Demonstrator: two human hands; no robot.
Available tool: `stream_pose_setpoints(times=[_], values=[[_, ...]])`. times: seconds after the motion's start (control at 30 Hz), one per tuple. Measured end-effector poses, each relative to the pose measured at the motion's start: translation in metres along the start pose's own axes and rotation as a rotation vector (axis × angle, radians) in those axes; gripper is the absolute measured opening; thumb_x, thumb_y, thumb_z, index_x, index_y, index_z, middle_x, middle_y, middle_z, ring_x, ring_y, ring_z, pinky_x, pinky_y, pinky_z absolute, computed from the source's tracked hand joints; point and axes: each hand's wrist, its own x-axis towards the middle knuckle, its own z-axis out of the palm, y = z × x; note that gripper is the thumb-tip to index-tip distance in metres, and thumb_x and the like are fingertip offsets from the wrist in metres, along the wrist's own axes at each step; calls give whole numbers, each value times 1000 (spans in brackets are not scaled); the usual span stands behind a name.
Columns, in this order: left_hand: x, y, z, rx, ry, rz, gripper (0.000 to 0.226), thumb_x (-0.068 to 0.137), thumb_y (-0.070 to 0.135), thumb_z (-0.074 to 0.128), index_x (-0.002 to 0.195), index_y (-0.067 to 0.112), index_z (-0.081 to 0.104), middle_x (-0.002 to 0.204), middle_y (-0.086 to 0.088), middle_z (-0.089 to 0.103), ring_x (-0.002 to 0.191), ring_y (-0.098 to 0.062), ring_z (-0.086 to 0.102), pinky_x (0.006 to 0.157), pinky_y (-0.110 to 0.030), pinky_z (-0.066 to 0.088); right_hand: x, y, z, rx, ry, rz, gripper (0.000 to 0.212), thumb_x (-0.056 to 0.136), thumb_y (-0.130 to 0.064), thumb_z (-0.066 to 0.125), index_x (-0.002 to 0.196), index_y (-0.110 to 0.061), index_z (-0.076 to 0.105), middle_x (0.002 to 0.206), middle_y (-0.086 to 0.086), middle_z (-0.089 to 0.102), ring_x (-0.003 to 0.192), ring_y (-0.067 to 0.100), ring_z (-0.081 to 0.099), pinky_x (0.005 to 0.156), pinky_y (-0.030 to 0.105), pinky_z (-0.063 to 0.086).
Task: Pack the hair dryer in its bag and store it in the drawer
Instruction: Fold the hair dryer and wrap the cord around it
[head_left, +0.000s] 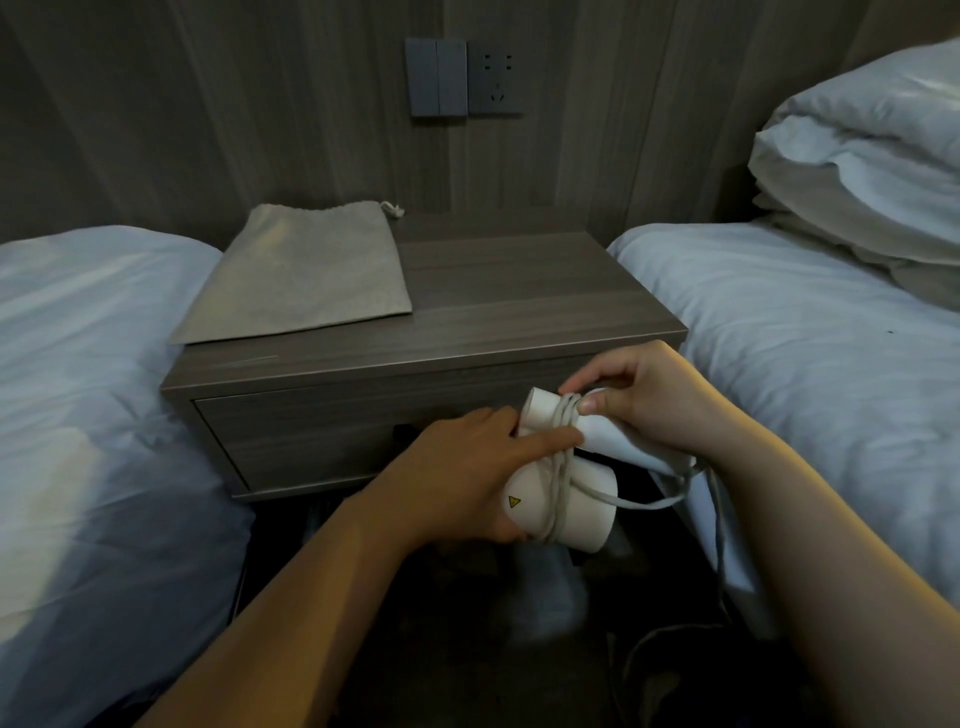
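Dryer (571, 506) held in both grips, low in front of the shut drawer (322, 431)
The white dryer hangs in the air just before the desk (519, 306), its grey cord (561, 467) wound several turns round body and handle, the loose end trailing off to the right. The left grip (462, 470) curls round the barrel, forefinger laid across the turns. The right grip (652, 400) clasps the handle, thumb pressing the cord against it. The grey bag (306, 275) lies flat on the desk's left half, well apart from both grips
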Motion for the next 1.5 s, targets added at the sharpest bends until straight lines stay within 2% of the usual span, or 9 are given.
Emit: stream_pose_setpoints(times=[0.07,0.2,0.37,0.53,0.7,0.97,1.1,1.3,1.5], values=[[-2,-3,-2,-17,12,-19,91,71,56,66,143,47,11,125,2,45,110,-15,45,86,-29,43,3,3,3,-74,117,68,5,70,-22,77,69,-22,72,71,-8,70,68,2,62,63,13,46],[-4,-11,-5,-55,19,-54,94,65,56,71,141,46,18,124,2,49,111,-16,50,87,-34,47,6,14,-5,-139,122,141,24,72,-27,77,61,-8,66,58,3,59,54,8,47,48,15,34],[-5,-13,-11,-179,-49,-116,95,63,52,76,138,51,17,131,9,43,117,-12,45,95,-27,39,-4,27,-34,218,-173,189,11,81,-4,66,71,-9,67,66,4,63,54,-1,53,53,11,41],[-6,-13,-12,-359,-79,-156,97,60,45,81,135,57,20,142,14,39,123,-9,42,103,-32,38,0,47,-33,450,-170,300,24,84,-1,59,67,-11,72,64,4,68,59,11,59,60,21,46],[-6,-13,-5,-416,-92,-162,97,59,42,82,133,59,22,139,16,40,120,-6,42,96,-23,37,6,55,-24,609,-130,459,24,88,2,51,71,-3,67,49,1,66,42,5,57,44,14,47],[-4,-18,-5,-768,36,-186,94,54,34,87,123,63,31,125,12,54,109,-7,56,95,-36,50,6,50,-13,913,-9,421,20,80,2,55,65,-6,65,42,2,58,33,7,52,34,14,41],[1,-16,-2,-1048,172,-194,87,49,34,83,118,64,40,127,6,54,115,-15,56,96,-41,49,5,47,4,895,-101,397,39,92,1,40,60,-9,61,41,4,48,30,8,35,32,15,28],[10,-16,-4,-1360,330,-262,83,45,34,81,119,48,47,123,8,57,106,-14,62,78,-26,51,5,22,22,579,-80,285,37,87,8,41,53,-3,51,31,0,43,27,8,30,36,18,23],[10,-19,-14,-1473,459,-422,92,51,45,74,136,29,42,129,0,57,106,-17,62,73,-25,52,1,4,17,231,-83,193,40,95,-10,47,59,-13,62,41,-6,53,34,2,38,40,12,31]])
